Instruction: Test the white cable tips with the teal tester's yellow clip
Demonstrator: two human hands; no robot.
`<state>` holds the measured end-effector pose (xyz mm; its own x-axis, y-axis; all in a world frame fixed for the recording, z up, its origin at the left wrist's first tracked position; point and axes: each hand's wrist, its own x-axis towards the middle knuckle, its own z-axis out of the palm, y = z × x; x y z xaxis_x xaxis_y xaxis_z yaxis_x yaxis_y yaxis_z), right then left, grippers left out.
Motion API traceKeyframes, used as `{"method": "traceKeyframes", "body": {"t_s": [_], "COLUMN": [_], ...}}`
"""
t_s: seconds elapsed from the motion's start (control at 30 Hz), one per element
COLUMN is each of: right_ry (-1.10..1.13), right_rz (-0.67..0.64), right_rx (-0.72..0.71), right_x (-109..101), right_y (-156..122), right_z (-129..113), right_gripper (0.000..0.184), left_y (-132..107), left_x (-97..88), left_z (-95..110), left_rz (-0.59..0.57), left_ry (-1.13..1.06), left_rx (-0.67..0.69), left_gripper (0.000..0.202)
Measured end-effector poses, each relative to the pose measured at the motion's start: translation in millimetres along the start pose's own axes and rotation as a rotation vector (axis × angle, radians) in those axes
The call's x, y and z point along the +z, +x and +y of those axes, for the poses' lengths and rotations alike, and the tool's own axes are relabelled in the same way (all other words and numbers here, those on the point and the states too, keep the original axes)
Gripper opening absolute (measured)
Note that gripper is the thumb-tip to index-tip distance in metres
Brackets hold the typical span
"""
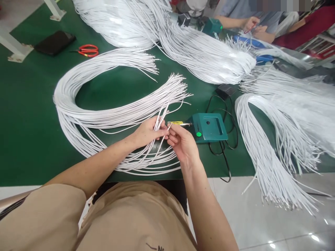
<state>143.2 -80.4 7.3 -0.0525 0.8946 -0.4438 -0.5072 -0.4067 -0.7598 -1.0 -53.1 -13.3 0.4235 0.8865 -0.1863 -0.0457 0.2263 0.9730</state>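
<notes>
My left hand is closed around a few thin white cords pulled from the big curved bundle of white cords on the green table. My right hand pinches the end of one of those cords just right of the left hand. Both hands meet close to the metal tip with a yellow tag that sticks out of a small teal device, whose green button faces me.
Black cables loop round the teal device. More white cord bundles lie at the back and hang off the right edge. Red scissors and a black phone lie far left. Another person's hands work at the far side.
</notes>
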Motion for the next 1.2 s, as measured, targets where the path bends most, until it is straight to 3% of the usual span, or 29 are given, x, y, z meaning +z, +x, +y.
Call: {"method": "traceKeyframes", "body": {"t_s": [0.3, 0.6, 0.7, 0.8, 0.87, 1.0, 1.13, 1.2], "right_ry": [-0.269, -0.085, -0.108, -0.204, -0.311, -0.619, -1.242, -1.565], "right_rz": [0.001, -0.064, -0.025, 0.05, 0.092, 0.18, 0.276, 0.227], "right_rx": [-0.056, -0.009, -0.056, -0.131, -0.188, -0.347, -0.734, -0.882], "right_x": [9, 2, 1, 1, 2, 4, 0, -4], "right_y": [7, 3, 1, -2, -3, -4, -3, -2], "right_z": [-14, -7, -5, -6, -6, 0, 9, 8], "right_gripper": [0.033, 0.035, 0.03, 0.03, 0.028, 0.021, 0.024, 0.032], "left_y": [-4, -3, -3, -3, -3, -2, -1, 0], "left_x": [1.6, -0.7, -1.4, -2.3, -2.8, -2.5, -1.6, -1.5], "left_z": [5, 4, 5, 6, 5, 5, 4, 3], "left_rz": [-0.068, 0.018, 0.004, -0.047, -0.071, -0.09, -0.081, -0.073], "left_ry": [0.053, 0.138, 0.086, 0.037, 0.044, -0.037, -0.303, -0.363], "left_rx": [0.078, 0.115, 0.117, 0.133, 0.133, 0.067, -0.104, -0.161], "left_gripper": [0.019, 0.015, 0.017, 0.033, 0.042, 0.039, 0.04, 0.04]}}
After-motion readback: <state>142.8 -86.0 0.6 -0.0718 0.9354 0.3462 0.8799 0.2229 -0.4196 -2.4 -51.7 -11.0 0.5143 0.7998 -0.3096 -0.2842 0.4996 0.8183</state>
